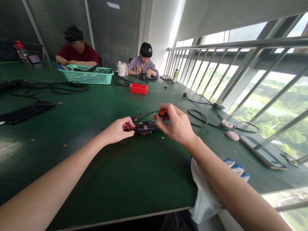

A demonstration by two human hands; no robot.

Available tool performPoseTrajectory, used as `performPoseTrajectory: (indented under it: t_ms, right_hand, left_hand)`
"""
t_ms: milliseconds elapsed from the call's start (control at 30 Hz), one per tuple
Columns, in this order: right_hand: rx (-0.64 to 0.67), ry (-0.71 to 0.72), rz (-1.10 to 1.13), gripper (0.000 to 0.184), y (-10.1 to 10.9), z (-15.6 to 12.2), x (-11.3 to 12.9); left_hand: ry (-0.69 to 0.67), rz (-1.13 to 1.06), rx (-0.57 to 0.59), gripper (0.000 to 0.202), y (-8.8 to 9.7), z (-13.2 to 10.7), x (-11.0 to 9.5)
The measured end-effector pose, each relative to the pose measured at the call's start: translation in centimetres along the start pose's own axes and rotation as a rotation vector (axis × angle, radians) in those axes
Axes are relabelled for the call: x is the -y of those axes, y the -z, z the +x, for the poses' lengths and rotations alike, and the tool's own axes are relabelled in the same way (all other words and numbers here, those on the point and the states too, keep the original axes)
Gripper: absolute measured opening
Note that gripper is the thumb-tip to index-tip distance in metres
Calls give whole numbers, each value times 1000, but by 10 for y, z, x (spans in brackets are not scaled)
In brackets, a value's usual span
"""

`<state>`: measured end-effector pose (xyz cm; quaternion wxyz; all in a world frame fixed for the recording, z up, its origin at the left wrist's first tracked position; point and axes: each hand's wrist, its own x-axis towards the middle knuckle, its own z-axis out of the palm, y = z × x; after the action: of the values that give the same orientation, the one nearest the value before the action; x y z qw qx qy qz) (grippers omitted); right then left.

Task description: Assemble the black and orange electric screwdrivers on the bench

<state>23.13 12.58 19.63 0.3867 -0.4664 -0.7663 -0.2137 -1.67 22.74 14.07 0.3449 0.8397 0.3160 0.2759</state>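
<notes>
A long black device [147,127] with small red and grey details lies on the green table in front of me. My left hand [122,130] pinches its left end between thumb and fingers. Over its right end, my right hand [176,124] is closed round a tool with a red-orange and black handle [163,114], which looks like a screwdriver. Its tip is too small and blurred to make out. A thin dark cable [145,114] runs just behind the device. The right hand covers the device's right end.
White gloves with blue fingertips [207,188] hang over the front edge under my right forearm. Farther back stand a red tray [139,89] and a teal basket [91,76]. Cables, a phone-like slab [262,152] and a railing are at right. Two people sit across the table.
</notes>
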Motion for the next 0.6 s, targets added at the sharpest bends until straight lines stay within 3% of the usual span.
performPoseTrajectory:
  t_ms: [167, 433, 600]
  right_hand:
    - [-60, -2, 4, 13, 1, 1, 3]
    - [-51, 11, -80, 12, 1, 0, 0]
    - [-45, -55, 13, 35, 1, 1, 3]
  left_hand:
    - [3, 4, -2, 26, 0, 0, 2]
    - [7, -19, 10, 26, 0, -1, -2]
    - [13, -25, 8, 27, 0, -1, -5]
